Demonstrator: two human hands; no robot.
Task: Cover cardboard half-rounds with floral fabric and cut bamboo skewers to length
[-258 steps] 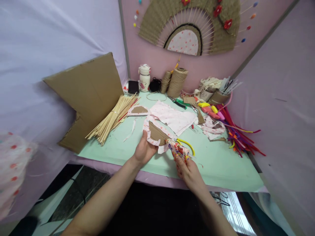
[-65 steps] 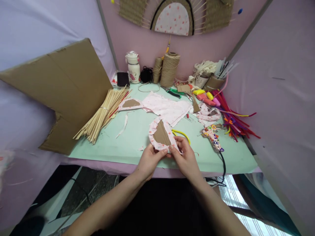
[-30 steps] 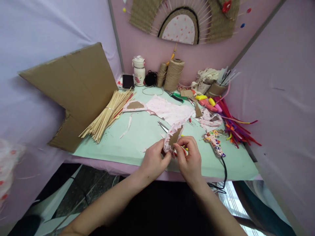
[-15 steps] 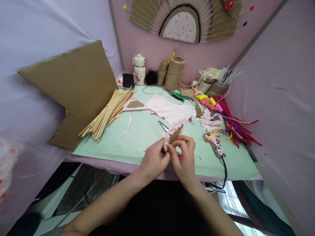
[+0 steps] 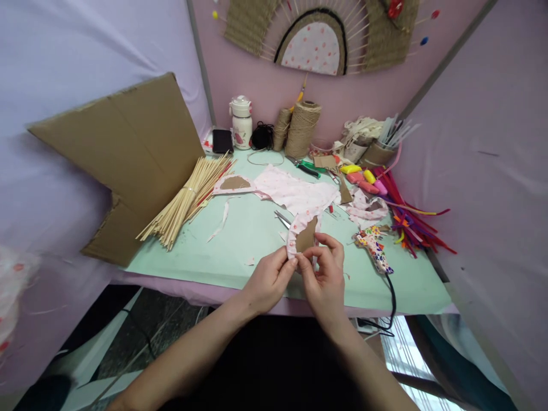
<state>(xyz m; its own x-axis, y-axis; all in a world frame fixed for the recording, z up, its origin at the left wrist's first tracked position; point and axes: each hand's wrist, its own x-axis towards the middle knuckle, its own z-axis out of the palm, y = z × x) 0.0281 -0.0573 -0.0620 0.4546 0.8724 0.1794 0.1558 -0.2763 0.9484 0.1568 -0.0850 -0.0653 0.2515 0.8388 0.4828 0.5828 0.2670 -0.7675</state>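
Note:
Both my hands hold a small cardboard piece wrapped in pink dotted fabric (image 5: 303, 235), raised on edge above the green table mat (image 5: 240, 240). My left hand (image 5: 269, 279) pinches its lower left rim. The fingers of my right hand (image 5: 325, 274) are closed on the lower right edge, pressing the fabric fold. A glue gun covered in a flower pattern (image 5: 373, 248) lies on the mat just right of my right hand, its black cord running off the front edge. Scissors (image 5: 282, 218) lie behind the piece, partly hidden.
A bundle of bamboo sticks (image 5: 188, 200) and a big cardboard sheet (image 5: 124, 148) are at the left. Pink fabric (image 5: 295, 191), a second covered cardboard piece (image 5: 234, 183), twine spools (image 5: 302, 130), a flask (image 5: 240, 122), pipe cleaners (image 5: 406, 220) and a woven fan (image 5: 317, 34) on the wall lie beyond.
The glue gun, once in my right hand, now lies on the mat. Both hands lifted the fabric-covered piece off the mat, stood it on edge and shifted their pinches along its lower rim.

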